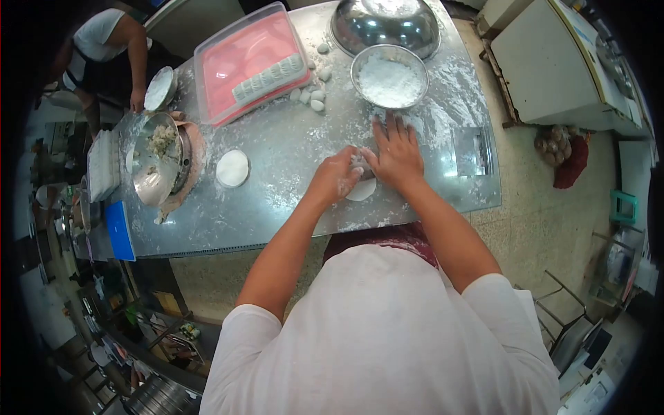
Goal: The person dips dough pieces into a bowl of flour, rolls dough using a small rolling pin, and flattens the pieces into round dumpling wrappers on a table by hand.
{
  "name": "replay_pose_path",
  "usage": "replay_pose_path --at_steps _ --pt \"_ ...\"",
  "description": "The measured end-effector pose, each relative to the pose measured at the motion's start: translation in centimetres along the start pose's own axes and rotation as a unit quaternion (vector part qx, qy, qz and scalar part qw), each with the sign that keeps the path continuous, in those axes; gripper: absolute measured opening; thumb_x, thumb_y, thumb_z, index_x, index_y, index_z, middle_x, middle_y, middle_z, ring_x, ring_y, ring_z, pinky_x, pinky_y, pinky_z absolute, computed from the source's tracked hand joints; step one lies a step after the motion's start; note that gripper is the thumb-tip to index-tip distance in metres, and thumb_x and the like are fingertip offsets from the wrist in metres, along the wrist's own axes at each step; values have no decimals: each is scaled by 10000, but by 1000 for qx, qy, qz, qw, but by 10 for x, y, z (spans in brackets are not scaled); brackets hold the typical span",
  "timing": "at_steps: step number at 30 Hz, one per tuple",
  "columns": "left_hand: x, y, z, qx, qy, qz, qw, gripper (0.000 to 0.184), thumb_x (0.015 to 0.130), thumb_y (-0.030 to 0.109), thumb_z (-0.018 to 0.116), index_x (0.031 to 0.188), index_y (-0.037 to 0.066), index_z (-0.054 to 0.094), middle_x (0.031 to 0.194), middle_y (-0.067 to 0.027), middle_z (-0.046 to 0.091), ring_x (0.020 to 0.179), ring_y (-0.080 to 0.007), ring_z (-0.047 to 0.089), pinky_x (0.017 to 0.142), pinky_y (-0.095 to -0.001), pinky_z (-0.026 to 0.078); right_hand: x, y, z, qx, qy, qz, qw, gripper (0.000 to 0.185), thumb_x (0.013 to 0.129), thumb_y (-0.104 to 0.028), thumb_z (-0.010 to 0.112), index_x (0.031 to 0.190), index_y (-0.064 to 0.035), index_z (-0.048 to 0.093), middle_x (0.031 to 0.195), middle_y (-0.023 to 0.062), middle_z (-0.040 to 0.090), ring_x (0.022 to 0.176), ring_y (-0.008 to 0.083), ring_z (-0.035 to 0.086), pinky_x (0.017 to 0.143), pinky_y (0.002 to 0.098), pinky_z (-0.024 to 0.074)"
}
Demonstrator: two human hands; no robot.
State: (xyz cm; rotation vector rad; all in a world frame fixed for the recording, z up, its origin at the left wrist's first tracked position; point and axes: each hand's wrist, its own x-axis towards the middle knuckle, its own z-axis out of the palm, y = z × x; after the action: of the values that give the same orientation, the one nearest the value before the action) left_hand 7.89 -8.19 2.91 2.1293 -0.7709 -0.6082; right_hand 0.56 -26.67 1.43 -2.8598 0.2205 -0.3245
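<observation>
A flat white dough round (361,189) lies at the table's near edge, partly covered by my hands. My left hand (336,177) has its fingers curled at the dough's left side, pinching its edge. Flat on the table, my right hand (397,153) has its fingers stretched forward and apart. Beneath its palm side, a short dark roller-like piece (364,173) rests across the dough, mostly hidden. Several small dough lumps (317,95) sit farther forward. To the left is a stack of floured dough rounds (232,169).
A flour bowl (389,79) and a large steel bowl (387,28) stand ahead. A pink-lined plastic tray (235,66) holds a row of dumplings (270,77). At left are a filling bowl (153,181), a blue item (120,231) and a person (114,45) touching a white bowl.
</observation>
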Motion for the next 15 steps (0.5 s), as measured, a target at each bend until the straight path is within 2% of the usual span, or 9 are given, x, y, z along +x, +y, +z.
replay_pose_path --at_steps 1,5,7,8,10,11,13,14,15 --pt "3 -1 -1 58 1 87 995 220 914 61 626 1132 40 605 1035 -219 712 944 -368 697 809 -446 529 -4 1 0 3 1 -6 1000 666 927 -490 628 1446 -79 557 1564 222 438 1435 420 416 1176 545 310" --pt "-8 0 -5 83 -30 2 996 207 917 81 656 1114 28 624 1020 -192 717 928 -323 695 805 -426 524 -90 15 -11 38 -34 -61 997 657 927 -484 630 1436 -73 565 1549 232 449 1432 419 420 1169 551 320" --pt "-17 -15 -2 -113 -80 -171 975 236 921 84 641 1149 23 629 1009 -158 720 900 -264 687 792 -405 521 -107 14 -24 45 -68 -71 994 654 926 -482 634 1434 -75 569 1539 237 458 1429 421 422 1170 549 321" --pt "-19 -22 -1 -111 -86 -172 975 236 921 84 641 1149 23 629 1009 -158 720 900 -264 687 792 -405 521 -100 15 -18 47 -70 -65 994 654 926 -482 634 1434 -75 569 1539 237 458 1429 421 422 1170 549 321" --pt "-22 -31 2 -292 -54 -239 925 261 922 92 625 1174 24 637 1003 -131 721 888 -213 675 800 -380 520 -55 10 -5 42 -29 -67 996 655 921 -481 640 1440 -88 567 1545 235 452 1433 425 417 1174 543 317" --pt "-20 -21 0 -288 -59 -237 926 261 922 92 625 1174 24 637 1003 -131 721 888 -213 675 800 -380 520 -32 6 0 41 -26 -60 997 655 921 -481 640 1440 -88 567 1545 235 452 1433 425 417 1174 543 317" --pt "-14 6 -10 -58 10 -124 991 284 911 97 609 1183 19 632 1013 -160 719 908 -256 686 822 -383 524 8 -1 6 -6 9 -18 1000 653 914 -472 652 1447 -104 567 1546 235 450 1432 424 418 1176 537 317" --pt "-14 0 -10 -9 6 -73 997 294 893 116 650 1170 16 642 1027 -194 712 920 -305 692 836 -384 529 6 -3 6 -5 13 -26 1000 653 914 -472 652 1447 -104 567 1546 235 450 1432 424 418 1176 537 317" --pt "-13 -8 -6 -8 19 -74 997 294 893 116 650 1170 16 642 1027 -194 712 920 -305 692 836 -384 529 -2 -2 5 16 14 -33 999 655 908 -463 660 1447 -105 566 1552 229 445 1433 424 417 1177 537 314"
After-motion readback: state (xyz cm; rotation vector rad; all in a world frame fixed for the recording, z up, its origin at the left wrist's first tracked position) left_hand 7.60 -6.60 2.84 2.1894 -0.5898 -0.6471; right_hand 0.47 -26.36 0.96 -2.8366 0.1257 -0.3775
